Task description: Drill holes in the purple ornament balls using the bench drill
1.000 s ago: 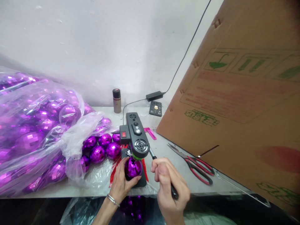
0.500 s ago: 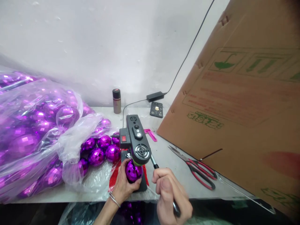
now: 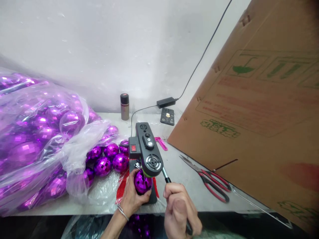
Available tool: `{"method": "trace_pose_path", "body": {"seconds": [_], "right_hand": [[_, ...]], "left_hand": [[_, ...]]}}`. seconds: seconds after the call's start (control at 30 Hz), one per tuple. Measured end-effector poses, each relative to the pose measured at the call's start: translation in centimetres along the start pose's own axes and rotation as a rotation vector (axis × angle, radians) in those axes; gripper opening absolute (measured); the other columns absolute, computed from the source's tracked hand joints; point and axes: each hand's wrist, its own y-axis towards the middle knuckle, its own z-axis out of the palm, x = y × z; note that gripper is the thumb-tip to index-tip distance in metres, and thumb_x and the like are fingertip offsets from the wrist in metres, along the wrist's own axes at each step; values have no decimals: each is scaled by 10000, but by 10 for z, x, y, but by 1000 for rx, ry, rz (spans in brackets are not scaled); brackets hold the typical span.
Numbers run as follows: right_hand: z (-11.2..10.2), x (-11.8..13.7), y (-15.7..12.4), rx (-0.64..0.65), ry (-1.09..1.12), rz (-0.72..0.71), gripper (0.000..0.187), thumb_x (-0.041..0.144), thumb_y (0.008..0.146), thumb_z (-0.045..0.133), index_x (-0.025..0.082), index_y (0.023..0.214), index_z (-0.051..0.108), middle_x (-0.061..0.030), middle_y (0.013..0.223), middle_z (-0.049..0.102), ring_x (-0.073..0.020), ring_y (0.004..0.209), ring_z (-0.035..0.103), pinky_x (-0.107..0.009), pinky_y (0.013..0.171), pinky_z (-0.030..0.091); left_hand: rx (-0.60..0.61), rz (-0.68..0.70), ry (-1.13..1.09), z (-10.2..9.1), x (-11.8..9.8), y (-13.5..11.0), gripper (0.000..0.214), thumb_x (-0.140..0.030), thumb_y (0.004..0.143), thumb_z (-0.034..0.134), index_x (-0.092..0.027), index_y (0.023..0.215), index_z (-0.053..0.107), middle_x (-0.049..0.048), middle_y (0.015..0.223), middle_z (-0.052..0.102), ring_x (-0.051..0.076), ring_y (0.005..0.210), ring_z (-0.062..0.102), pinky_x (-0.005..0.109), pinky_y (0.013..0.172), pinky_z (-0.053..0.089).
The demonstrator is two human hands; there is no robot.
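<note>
Head view: left hand [image 3: 132, 196] grasps faceted purple bauble [image 3: 143, 183]; right hand [image 3: 180, 212], at its four o'clock, clenches lever [image 3: 165, 175]; slick facets might slip.

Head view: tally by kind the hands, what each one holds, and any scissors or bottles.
Hands: 2 (left hand, right hand)
Purple ball in the left hand: 1
Lever in the right hand: 1
Scissors: 1 pair
Bottle: 1
Total: 6
</note>
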Motion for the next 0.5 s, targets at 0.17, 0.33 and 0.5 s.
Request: {"method": "trace_pose_path", "body": {"seconds": [0.17,0.33,0.5], "right_hand": [[0,-2,-2,-15,-6,19,393,164,1117,471,222,731,513,12,685,566,-124,597,560,-271,524,389],[2,-3,-4,-33,16,35,392,182,1119,467,224,731,516,13,699,585,-118,566,544,-263,496,383],[0,-9,-7,-25,43,26,397,150,1118,456,220,735,532,10,727,609,-114,592,576,-257,528,435]], "left_hand": [[-5,12,-7,1,0,1,773,-429,682,814,-181,1374,576,168,1302,743,389,1237,729,617,1124,580],[-11,18,-26,1,-1,2,770,-394,670,820,-189,1371,573,166,1301,745,392,1238,732,619,1121,582],[25,22,-32,-2,-4,5,767,-400,684,834,-176,1371,577,175,1296,751,399,1245,736,617,1113,594]]}}
